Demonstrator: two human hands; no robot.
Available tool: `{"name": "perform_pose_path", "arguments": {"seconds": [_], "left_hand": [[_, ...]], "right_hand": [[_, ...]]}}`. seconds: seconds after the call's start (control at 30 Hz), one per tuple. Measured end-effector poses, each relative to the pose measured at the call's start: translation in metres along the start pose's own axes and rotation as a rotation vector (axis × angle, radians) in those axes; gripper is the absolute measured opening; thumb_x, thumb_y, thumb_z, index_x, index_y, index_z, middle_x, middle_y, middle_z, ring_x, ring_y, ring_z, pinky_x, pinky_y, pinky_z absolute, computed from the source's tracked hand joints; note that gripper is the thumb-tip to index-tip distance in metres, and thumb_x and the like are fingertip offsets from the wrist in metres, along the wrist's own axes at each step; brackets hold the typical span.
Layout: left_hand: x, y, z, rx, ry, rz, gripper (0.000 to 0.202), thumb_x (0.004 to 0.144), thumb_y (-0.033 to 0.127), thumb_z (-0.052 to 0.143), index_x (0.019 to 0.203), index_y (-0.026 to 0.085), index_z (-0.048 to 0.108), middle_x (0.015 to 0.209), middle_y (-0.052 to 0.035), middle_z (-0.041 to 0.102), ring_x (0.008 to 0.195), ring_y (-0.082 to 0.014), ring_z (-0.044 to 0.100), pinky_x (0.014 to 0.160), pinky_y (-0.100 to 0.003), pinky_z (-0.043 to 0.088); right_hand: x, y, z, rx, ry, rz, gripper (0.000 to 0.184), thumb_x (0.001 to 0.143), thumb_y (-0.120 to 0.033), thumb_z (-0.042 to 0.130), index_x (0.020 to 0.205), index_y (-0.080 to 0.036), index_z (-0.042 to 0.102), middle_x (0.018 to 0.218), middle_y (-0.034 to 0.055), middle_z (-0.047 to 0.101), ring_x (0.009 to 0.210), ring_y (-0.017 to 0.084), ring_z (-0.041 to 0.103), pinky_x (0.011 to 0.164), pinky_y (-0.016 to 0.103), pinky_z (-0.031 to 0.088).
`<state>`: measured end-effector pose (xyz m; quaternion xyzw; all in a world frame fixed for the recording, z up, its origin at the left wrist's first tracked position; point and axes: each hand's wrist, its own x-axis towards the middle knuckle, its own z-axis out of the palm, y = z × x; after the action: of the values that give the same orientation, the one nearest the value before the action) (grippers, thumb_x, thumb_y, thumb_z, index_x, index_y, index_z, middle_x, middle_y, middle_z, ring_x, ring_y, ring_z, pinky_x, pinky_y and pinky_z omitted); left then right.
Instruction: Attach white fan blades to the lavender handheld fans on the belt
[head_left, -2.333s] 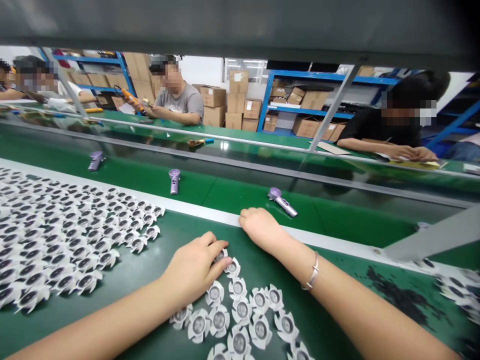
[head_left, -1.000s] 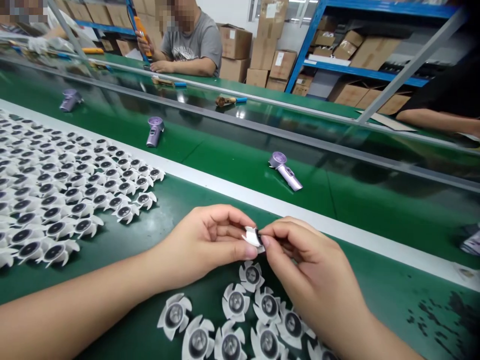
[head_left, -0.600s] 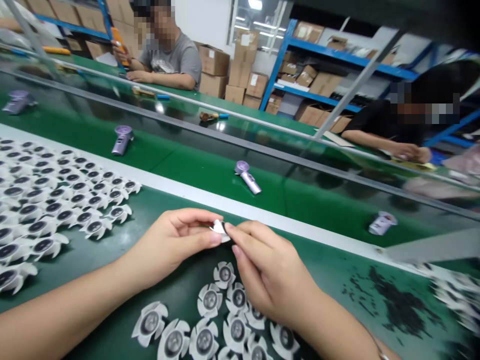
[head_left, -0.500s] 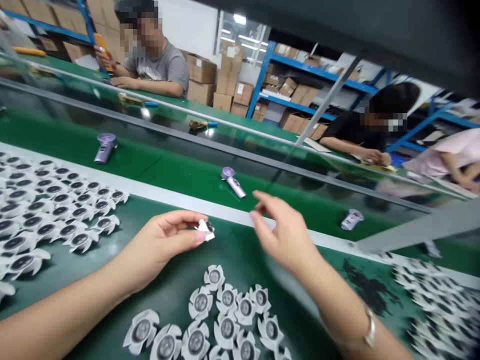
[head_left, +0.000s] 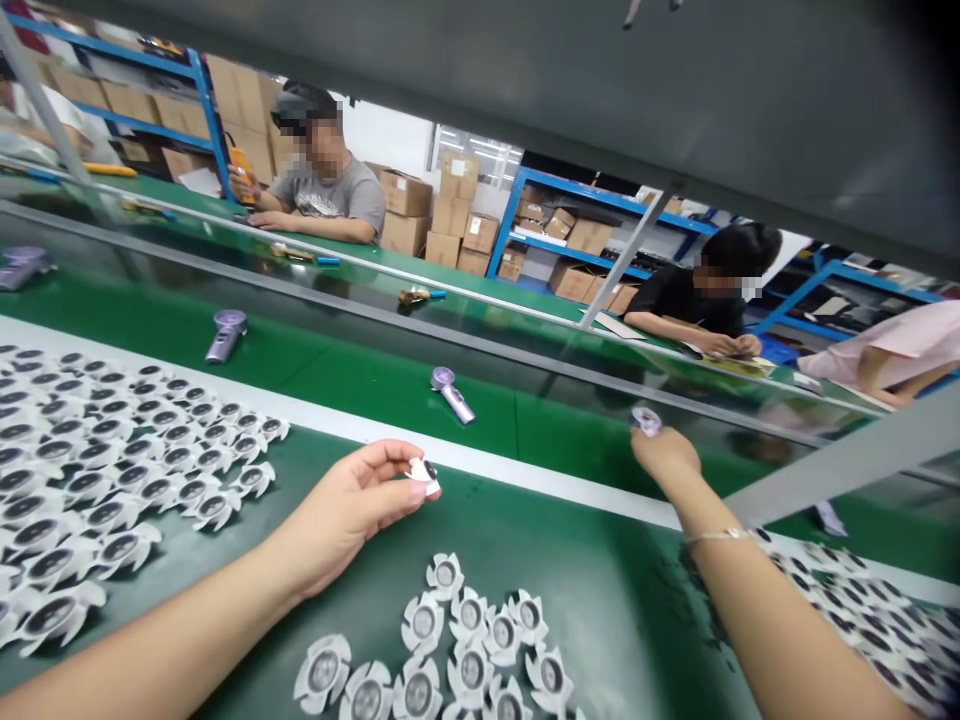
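Observation:
My left hand (head_left: 375, 500) pinches a small white fan blade wheel (head_left: 422, 474) with a dark centre, holding it above the green bench. Reaching far to the right, my right hand (head_left: 669, 458) is closed around a purple handheld fan (head_left: 646, 420) over the green belt. Only the round head of that fan shows; my hand hides its handle. Several more white blade wheels (head_left: 472, 672) lie loose on the bench below my hands, hubs facing up.
Rows of blade wheels (head_left: 161, 450) cover the bench at left, and more (head_left: 862, 610) lie at right. Other purple fans (head_left: 452, 395) lie on the belt (head_left: 337, 380). A slanted metal post (head_left: 847, 450) stands near my right arm. People sit across the line.
My right hand has moved right and forward from above the bench to a handheld fan and closed on it. My left hand still holds the blade wheel. The view has shifted.

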<state>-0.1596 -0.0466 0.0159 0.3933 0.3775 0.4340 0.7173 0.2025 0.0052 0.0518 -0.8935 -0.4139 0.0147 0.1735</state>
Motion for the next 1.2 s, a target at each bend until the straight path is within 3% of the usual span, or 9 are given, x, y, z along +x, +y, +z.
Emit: {"name": "perform_pose_path", "arguments": {"seconds": [0.07, 0.17, 0.27, 0.37, 0.57, 0.83, 1.2], "left_hand": [[-0.003, 0.002, 0.003, 0.009, 0.015, 0.034, 0.029, 0.075, 0.019, 0.08, 0.099, 0.019, 0.063, 0.09, -0.0005, 0.069, 0.09, -0.0143, 0.071, 0.084, -0.02, 0.054], [-0.008, 0.003, 0.005, 0.045, 0.031, 0.12, 0.027, 0.072, 0.017, 0.082, 0.092, 0.018, 0.064, 0.093, -0.0009, 0.07, 0.087, -0.0136, 0.07, 0.084, -0.021, 0.053], [-0.013, 0.003, 0.009, 0.144, 0.053, 0.134, 0.027, 0.072, 0.019, 0.083, 0.094, 0.018, 0.067, 0.095, -0.0024, 0.073, 0.084, -0.0114, 0.069, 0.082, -0.019, 0.054], [-0.018, 0.003, 0.014, 0.226, 0.102, 0.093, 0.031, 0.071, 0.022, 0.085, 0.097, 0.017, 0.069, 0.091, -0.0032, 0.075, 0.084, -0.0123, 0.07, 0.08, -0.018, 0.055], [-0.018, -0.002, 0.019, 0.176, 0.1, 0.063, 0.032, 0.069, 0.019, 0.086, 0.097, 0.015, 0.071, 0.088, -0.003, 0.078, 0.083, -0.0139, 0.073, 0.081, -0.019, 0.058], [-0.016, -0.007, 0.018, 0.098, 0.05, 0.048, 0.027, 0.069, 0.014, 0.085, 0.094, 0.017, 0.073, 0.088, -0.0003, 0.078, 0.083, -0.0124, 0.074, 0.079, -0.016, 0.058], [-0.014, -0.01, 0.014, 0.095, 0.017, 0.023, 0.024, 0.072, 0.016, 0.084, 0.093, 0.017, 0.074, 0.094, -0.0018, 0.079, 0.087, -0.013, 0.073, 0.083, -0.018, 0.056]], "right_hand": [[-0.028, -0.016, 0.009, 0.166, -0.141, -0.097, 0.031, 0.096, -0.034, 0.056, 0.119, -0.012, 0.055, 0.099, 0.0084, 0.066, 0.079, 0.017, 0.067, 0.069, 0.031, 0.056], [-0.091, -0.039, 0.025, 0.408, -0.364, -0.292, 0.031, 0.096, -0.036, 0.05, 0.119, -0.016, 0.048, 0.084, 0.003, 0.068, 0.058, 0.015, 0.065, 0.051, 0.026, 0.051], [-0.15, -0.054, 0.032, 0.586, -0.509, -0.501, 0.021, 0.092, -0.035, 0.053, 0.106, -0.02, 0.052, 0.08, -0.0002, 0.065, 0.061, 0.015, 0.061, 0.053, 0.026, 0.048], [-0.18, -0.058, 0.03, 0.709, -0.603, -0.606, 0.013, 0.094, -0.032, 0.05, 0.103, -0.022, 0.051, 0.08, -0.0008, 0.062, 0.068, 0.015, 0.059, 0.058, 0.025, 0.045], [-0.187, -0.054, 0.028, 0.706, -0.6, -0.655, 0.014, 0.095, -0.027, 0.048, 0.109, -0.024, 0.047, 0.09, 0.0023, 0.066, 0.073, 0.017, 0.06, 0.06, 0.025, 0.045], [-0.19, -0.054, 0.031, 0.566, -0.506, -0.676, 0.013, 0.093, -0.025, 0.048, 0.105, -0.024, 0.045, 0.067, -0.0028, 0.06, 0.053, 0.015, 0.053, 0.048, 0.023, 0.038], [-0.192, -0.052, 0.031, 0.4, -0.46, -0.741, 0.01, 0.093, -0.026, 0.042, 0.102, -0.023, 0.041, 0.067, 0.0005, 0.061, 0.052, 0.019, 0.057, 0.046, 0.025, 0.033]]}}
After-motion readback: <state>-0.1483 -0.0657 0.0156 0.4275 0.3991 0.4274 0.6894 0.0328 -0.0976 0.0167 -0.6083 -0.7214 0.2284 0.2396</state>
